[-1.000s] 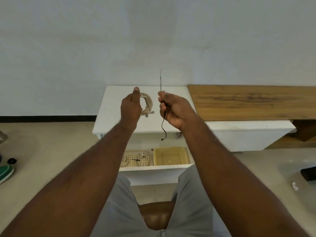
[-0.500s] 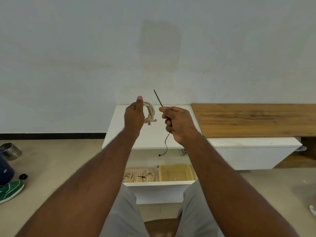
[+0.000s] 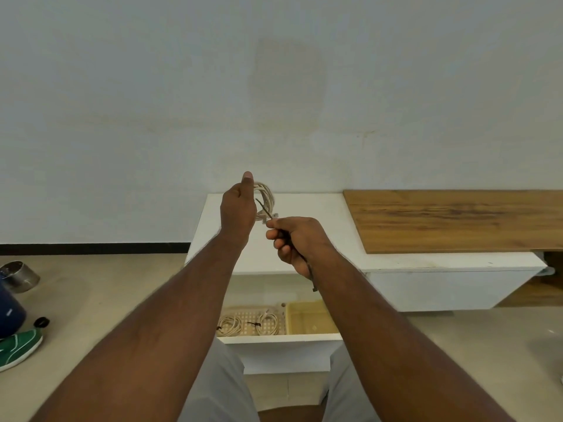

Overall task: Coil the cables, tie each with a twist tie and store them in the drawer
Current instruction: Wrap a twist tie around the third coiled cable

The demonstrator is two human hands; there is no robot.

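Note:
My left hand (image 3: 238, 208) holds a coiled cream cable (image 3: 265, 196) up in front of the wall, thumb raised; most of the coil is hidden behind the hand. My right hand (image 3: 297, 239) pinches a thin black twist tie (image 3: 264, 208), whose upper end pokes into the coil and whose lower end hangs below the wrist. Below, the white drawer (image 3: 283, 339) stands open; a perforated tray (image 3: 243, 318) in it holds two tied cable coils (image 3: 230, 325), beside an empty yellow bin (image 3: 310, 318).
A low white cabinet (image 3: 426, 269) runs along the wall, with a wooden board (image 3: 451, 219) on its right part. On the floor at left lie a green shoe (image 3: 18, 348), a dark blue container (image 3: 9, 312) and a metal tin (image 3: 18, 275).
My right hand has dropped and moved toward the coil, tilting the twist tie from upright until its tip reaches into the coil. The camera has tilted upward.

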